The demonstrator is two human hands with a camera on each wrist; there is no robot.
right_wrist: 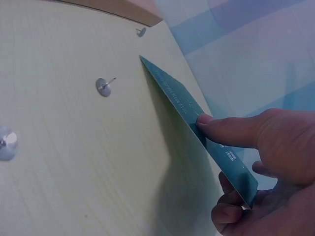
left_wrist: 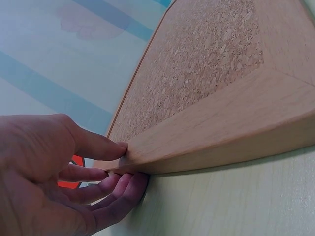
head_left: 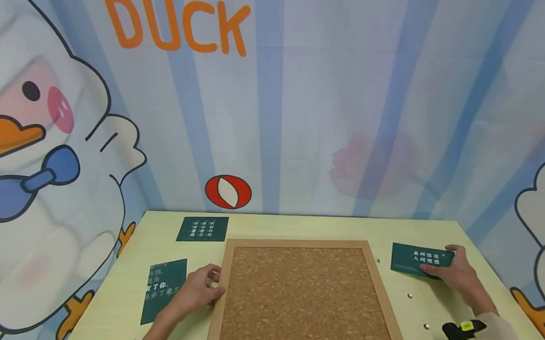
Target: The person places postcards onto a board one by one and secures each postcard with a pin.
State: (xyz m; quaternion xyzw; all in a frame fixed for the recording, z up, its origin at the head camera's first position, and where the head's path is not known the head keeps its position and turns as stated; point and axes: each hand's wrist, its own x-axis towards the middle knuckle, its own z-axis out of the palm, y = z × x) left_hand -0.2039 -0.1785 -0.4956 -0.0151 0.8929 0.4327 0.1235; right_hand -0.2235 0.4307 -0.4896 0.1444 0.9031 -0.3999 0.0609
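Right grip [head_left: 460, 270] pinching a green card [head_left: 415, 260]

Thumb's [right_wrist: 224, 130] pressing on top, fingers [right_wrist: 229, 214] tucking under; the white-lettered card is leaning tilted over the bench [head_left: 297, 228], right of the corkboard [head_left: 304, 298]. Left grip [head_left: 199, 290] is pinching the board's frame [left_wrist: 211, 135]. Tacks [right_wrist: 103, 87] are lying nearby.

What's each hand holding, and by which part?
Right hand: dark green rectangular card, by its right end. Left hand: wood-framed cork board, by its left edge.

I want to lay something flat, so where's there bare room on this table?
The back strip is free, between the corkboard and striped backdrop, right of the rear-left card; the visible cork is bare too. Right of the corkboard is crowded: thumbtacks, the held card and the right grip. Left has another card and the left grip.
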